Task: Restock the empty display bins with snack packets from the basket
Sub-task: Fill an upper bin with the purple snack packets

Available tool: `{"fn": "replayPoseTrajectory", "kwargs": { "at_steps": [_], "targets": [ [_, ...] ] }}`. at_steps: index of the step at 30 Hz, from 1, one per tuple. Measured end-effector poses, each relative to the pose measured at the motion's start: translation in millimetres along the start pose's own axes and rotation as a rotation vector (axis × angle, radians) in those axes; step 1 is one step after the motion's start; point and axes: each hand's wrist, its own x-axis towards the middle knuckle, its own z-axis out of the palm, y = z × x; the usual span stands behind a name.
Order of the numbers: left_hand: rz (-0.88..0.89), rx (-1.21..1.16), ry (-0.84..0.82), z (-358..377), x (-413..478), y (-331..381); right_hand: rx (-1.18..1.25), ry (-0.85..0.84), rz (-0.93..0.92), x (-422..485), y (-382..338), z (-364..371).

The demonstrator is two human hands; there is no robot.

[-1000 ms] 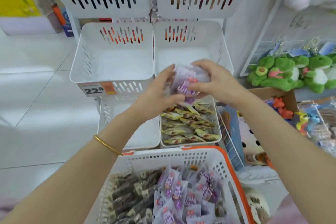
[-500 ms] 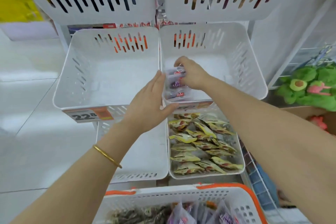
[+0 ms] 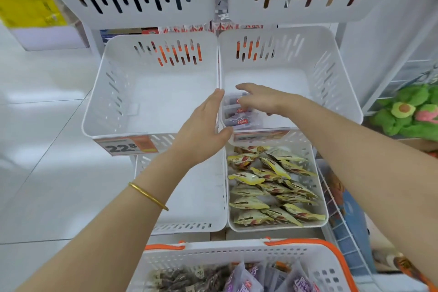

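Observed: a small batch of purple packets [image 3: 237, 117] lay in the near-left corner of the right middle bin [image 3: 336, 73], against its near wall. They were stacked in a short near-to-far row, each with its long axis running left to right.

The right hand [image 3: 259, 99] was over this batch with the fingers spread and fairly straight. The fingertips [image 3: 239, 101] were touching the top packet and nothing was gripped. The left hand [image 3: 203, 130] was flat and open and held nothing. It lay along the dividing wall just left of the batch, with the thumb at the bin's near rim.

The left middle bin [image 3: 102, 102] held no packets, and neither did the lower left bin [image 3: 213, 226]. The lower right bin [image 3: 323, 201] was filled with yellow packets [image 3: 267, 187].

Assessment: the right middle bin was only begun, and most of its floor was bare. The supply basket [image 3: 237, 248] sat near to the person, below both forearms. Its remaining purple stock [image 3: 239, 281] was in the right half, which put it closer to the right arm. Any further pick would call for a withdrawal towards the near side and down, and the right hand had the shorter path.
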Motion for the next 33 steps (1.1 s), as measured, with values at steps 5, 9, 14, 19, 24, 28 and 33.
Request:
{"fn": "replayPoseTrajectory", "kwargs": {
  "at_steps": [5, 9, 14, 19, 24, 28, 33],
  "targets": [
    [0.005, 0.007, 0.0, -2, 0, 4, -0.016, 0.078, -0.068, -6, 4, -3],
    [0.018, 0.029, 0.021, -5, -8, 10, -0.001, 0.169, -0.125, -29, 6, -3],
    [0.086, -0.032, 0.15, -1, -50, 26, 0.034, 0.353, -0.257, -95, 5, -1],
    [0.135, -0.108, 0.006, 34, -139, 35, 0.375, 0.372, -0.31, -208, 26, 54],
    [0.065, -0.053, -0.264, 82, -204, 28, 0.311, 0.225, 0.08, -256, 104, 151],
    [0.011, -0.058, -0.321, 94, -226, 27, 0.297, 0.078, 0.311, -265, 140, 209],
    [-0.082, -0.04, -0.352, 91, -241, 15, 0.165, -0.018, 0.329, -258, 141, 258]
  ]
}}
